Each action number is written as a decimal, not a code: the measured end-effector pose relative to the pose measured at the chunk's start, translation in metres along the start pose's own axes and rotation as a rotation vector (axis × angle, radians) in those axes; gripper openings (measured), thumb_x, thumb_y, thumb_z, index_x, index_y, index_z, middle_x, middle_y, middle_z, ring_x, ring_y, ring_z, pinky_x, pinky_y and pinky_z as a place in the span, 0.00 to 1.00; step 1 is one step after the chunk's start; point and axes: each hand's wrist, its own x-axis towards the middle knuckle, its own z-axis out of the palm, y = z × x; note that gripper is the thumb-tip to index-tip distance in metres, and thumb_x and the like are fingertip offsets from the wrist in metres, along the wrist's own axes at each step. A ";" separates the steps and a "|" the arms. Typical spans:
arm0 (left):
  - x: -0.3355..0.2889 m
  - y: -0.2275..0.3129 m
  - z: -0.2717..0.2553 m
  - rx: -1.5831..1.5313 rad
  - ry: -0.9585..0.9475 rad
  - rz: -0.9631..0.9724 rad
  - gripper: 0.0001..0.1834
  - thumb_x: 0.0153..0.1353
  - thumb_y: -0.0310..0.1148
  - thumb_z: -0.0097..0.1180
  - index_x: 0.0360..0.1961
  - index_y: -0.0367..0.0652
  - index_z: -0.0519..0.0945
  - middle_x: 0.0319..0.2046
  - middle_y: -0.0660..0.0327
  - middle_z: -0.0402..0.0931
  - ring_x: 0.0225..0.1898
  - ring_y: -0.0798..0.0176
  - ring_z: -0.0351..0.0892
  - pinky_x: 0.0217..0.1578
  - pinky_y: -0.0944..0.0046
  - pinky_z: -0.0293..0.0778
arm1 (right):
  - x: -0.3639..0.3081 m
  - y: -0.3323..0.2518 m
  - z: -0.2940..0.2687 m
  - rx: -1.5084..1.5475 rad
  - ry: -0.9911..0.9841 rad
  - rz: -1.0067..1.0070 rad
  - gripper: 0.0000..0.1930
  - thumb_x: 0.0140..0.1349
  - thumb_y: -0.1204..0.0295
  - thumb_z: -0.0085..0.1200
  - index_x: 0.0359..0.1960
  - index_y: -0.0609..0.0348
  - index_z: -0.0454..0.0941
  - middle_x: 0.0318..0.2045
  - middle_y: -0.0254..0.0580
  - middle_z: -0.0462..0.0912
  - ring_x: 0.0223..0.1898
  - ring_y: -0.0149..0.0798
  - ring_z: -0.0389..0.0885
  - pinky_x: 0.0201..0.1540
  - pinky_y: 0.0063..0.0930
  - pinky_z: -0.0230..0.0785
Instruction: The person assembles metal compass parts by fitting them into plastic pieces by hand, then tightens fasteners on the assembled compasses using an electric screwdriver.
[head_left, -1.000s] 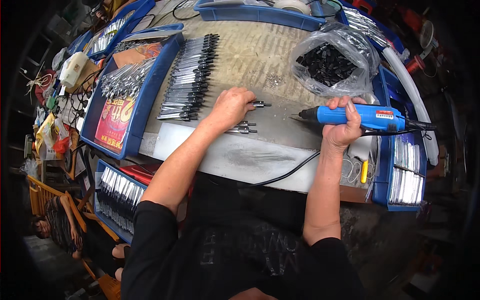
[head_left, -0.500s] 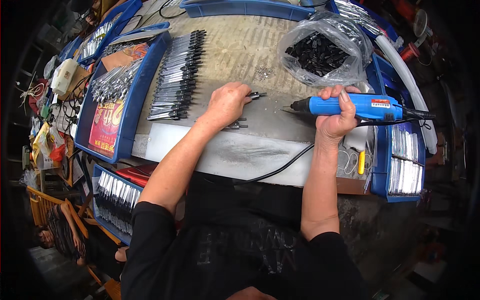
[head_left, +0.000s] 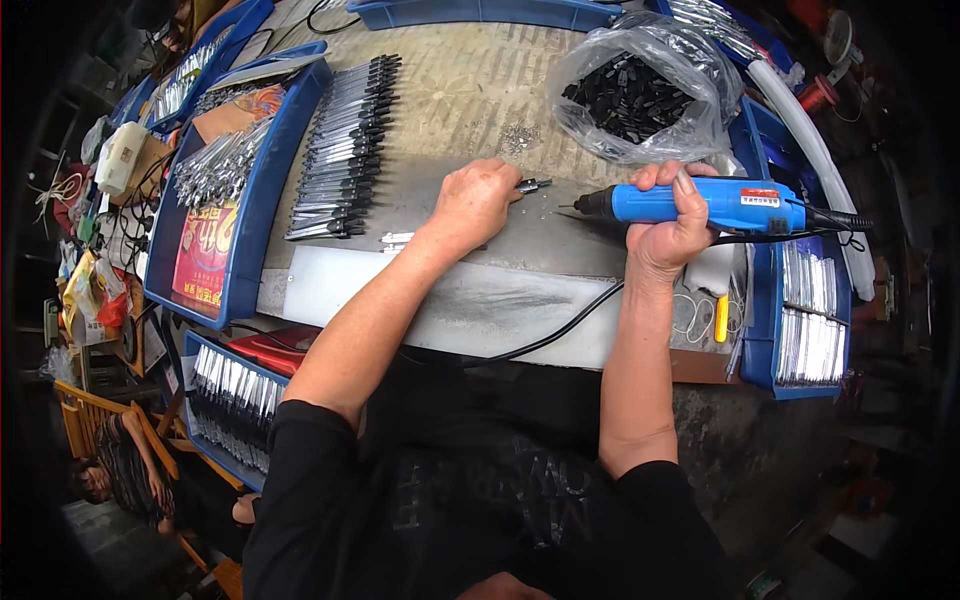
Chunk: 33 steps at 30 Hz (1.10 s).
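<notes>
My left hand (head_left: 474, 203), over the middle of the worktable, pinches a slim piece with a black end (head_left: 533, 186). Only that dark tip sticks out past the fingers; the rest is hidden by the hand. Wrapped in my right hand (head_left: 682, 222) is a blue electric screwdriver (head_left: 660, 203), lying level with its bit pointing left. A small gap separates the bit from the black tip. Beside my left wrist lie silver pieces (head_left: 397, 239), partly covered by the forearm. Further left runs a neat row of slim silver pieces with black ends (head_left: 345, 150).
Black parts fill a clear plastic bag (head_left: 632, 98) behind the screwdriver. Blue bins (head_left: 262, 190) of silver pieces flank the table. A white board (head_left: 450, 300) lines its front edge, crossed by a black cable (head_left: 540, 350). Tiny screws (head_left: 517, 138) lie scattered. Another person (head_left: 130, 465) is at lower left.
My left hand has shifted a little to the right with the black-ended piece, narrowing the gap to the screwdriver bit. The right hand keeps its grip. The whole view has slid slightly.
</notes>
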 end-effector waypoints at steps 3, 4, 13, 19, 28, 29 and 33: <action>0.001 0.000 0.002 0.002 -0.001 -0.004 0.08 0.49 0.31 0.57 0.30 0.40 0.76 0.30 0.55 0.75 0.36 0.50 0.74 0.35 0.55 0.69 | -0.001 -0.001 0.002 -0.004 0.001 -0.001 0.17 0.45 0.78 0.52 0.37 0.67 0.62 0.20 0.45 0.70 0.20 0.37 0.72 0.28 0.30 0.69; 0.001 0.000 0.002 0.001 -0.003 -0.003 0.08 0.49 0.31 0.57 0.30 0.40 0.76 0.30 0.55 0.75 0.36 0.50 0.74 0.35 0.55 0.69 | -0.001 -0.001 0.002 -0.002 0.001 0.002 0.17 0.45 0.78 0.52 0.37 0.67 0.62 0.20 0.45 0.70 0.20 0.38 0.72 0.28 0.30 0.69; 0.002 0.004 0.002 -0.064 0.015 -0.087 0.06 0.47 0.31 0.58 0.28 0.42 0.78 0.28 0.56 0.76 0.36 0.51 0.74 0.35 0.56 0.69 | -0.001 0.001 0.001 -0.005 0.008 -0.019 0.16 0.45 0.78 0.52 0.36 0.67 0.63 0.21 0.45 0.70 0.19 0.38 0.72 0.27 0.31 0.69; 0.004 0.006 0.002 -0.073 0.003 -0.124 0.06 0.46 0.31 0.59 0.26 0.43 0.78 0.28 0.57 0.76 0.35 0.51 0.75 0.34 0.55 0.69 | -0.001 0.005 0.002 0.005 -0.012 -0.024 0.17 0.45 0.79 0.51 0.38 0.68 0.63 0.23 0.45 0.70 0.19 0.38 0.72 0.28 0.31 0.68; -0.001 0.005 0.009 -0.044 0.072 -0.097 0.04 0.47 0.31 0.58 0.25 0.44 0.78 0.26 0.59 0.74 0.34 0.53 0.74 0.34 0.55 0.70 | -0.005 0.010 0.034 -0.154 -0.102 -0.041 0.14 0.45 0.78 0.54 0.34 0.66 0.67 0.23 0.41 0.72 0.20 0.34 0.73 0.27 0.28 0.69; -0.001 0.006 0.009 -0.030 0.071 -0.093 0.04 0.47 0.31 0.57 0.24 0.44 0.77 0.26 0.59 0.74 0.34 0.53 0.74 0.34 0.55 0.70 | -0.004 0.011 0.038 -0.170 -0.114 -0.036 0.14 0.45 0.79 0.55 0.34 0.66 0.67 0.23 0.40 0.72 0.20 0.34 0.74 0.27 0.27 0.69; -0.001 0.007 0.010 -0.008 0.077 -0.076 0.04 0.47 0.30 0.57 0.24 0.43 0.77 0.27 0.60 0.74 0.34 0.54 0.74 0.34 0.56 0.70 | -0.002 0.022 0.045 -0.196 -0.169 -0.021 0.14 0.43 0.81 0.56 0.33 0.66 0.67 0.23 0.40 0.71 0.21 0.33 0.73 0.25 0.27 0.71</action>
